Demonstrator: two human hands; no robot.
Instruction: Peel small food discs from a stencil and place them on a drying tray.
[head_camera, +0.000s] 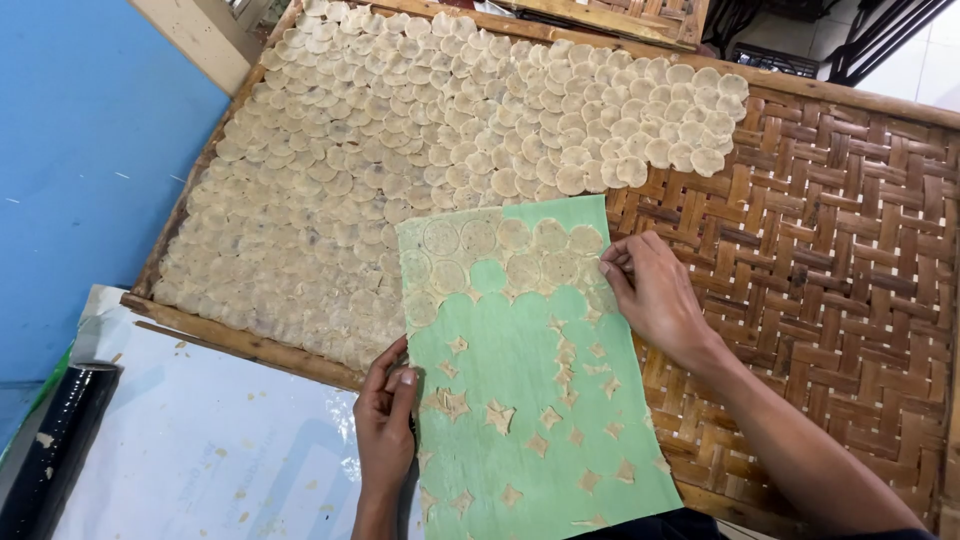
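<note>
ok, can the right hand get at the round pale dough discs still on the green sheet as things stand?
Probably yes: the right hand already rests at the green sheet edge, fingertips beside the top row of round pale dough discs, nothing lying between.

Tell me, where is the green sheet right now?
The green sheet lies at the bottom middle of the head view, across the woven tray's near edge, held between the left hand and right hand.
</note>
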